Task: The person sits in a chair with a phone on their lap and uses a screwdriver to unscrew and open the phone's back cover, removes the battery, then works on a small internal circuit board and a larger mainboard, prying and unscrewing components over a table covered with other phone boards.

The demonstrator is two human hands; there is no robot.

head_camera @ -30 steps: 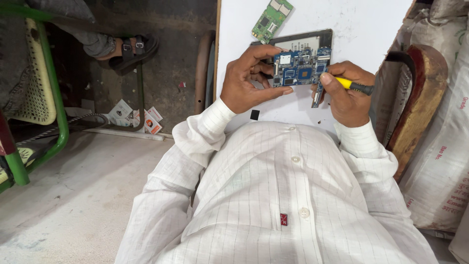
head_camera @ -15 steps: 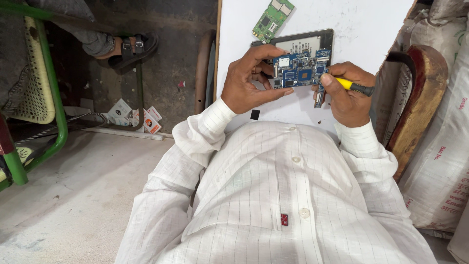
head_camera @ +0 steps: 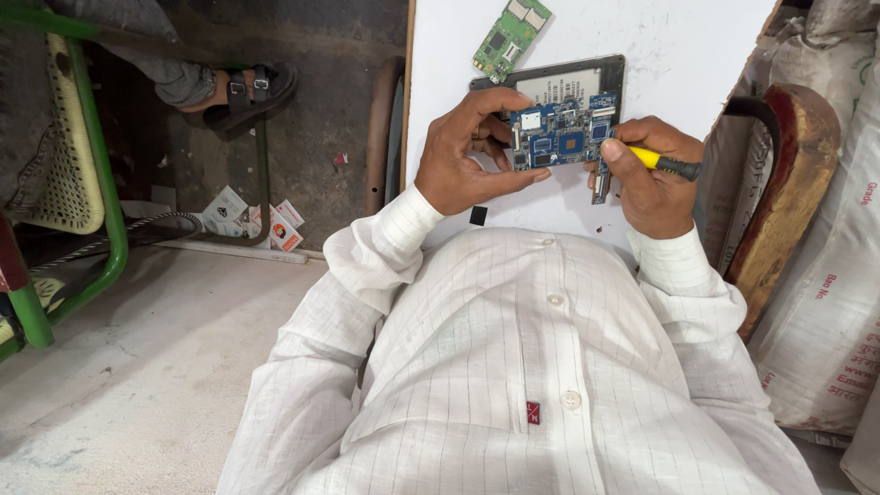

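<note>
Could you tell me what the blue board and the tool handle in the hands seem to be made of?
Blue board: looks like rigid laminate with a glossy blue coat, dotted with metal chips. Tool handle: seems smooth yellow plastic with a black grip, held in the right hand.

White sacks (head_camera: 825,275) — right; floor cartons (head_camera: 261,220)

Blue circuit board (head_camera: 561,136): I'm seeing a matt laminate studded with glinting metal parts.
Green circuit board (head_camera: 510,35): it's looking like the same matt laminate.
Tablet shell (head_camera: 612,75): dark plastic, I'm reading it as slightly glossy.
Screwdriver (head_camera: 665,163): I'm watching a smooth yellow and black plastic handle.
Tabletop (head_camera: 697,46): white, smooth, looking faintly scuffed.
Shirt (head_camera: 513,367): I'm seeing thin white woven cloth.
Floor (head_camera: 137,367): it's showing rough, dusty concrete.
</note>
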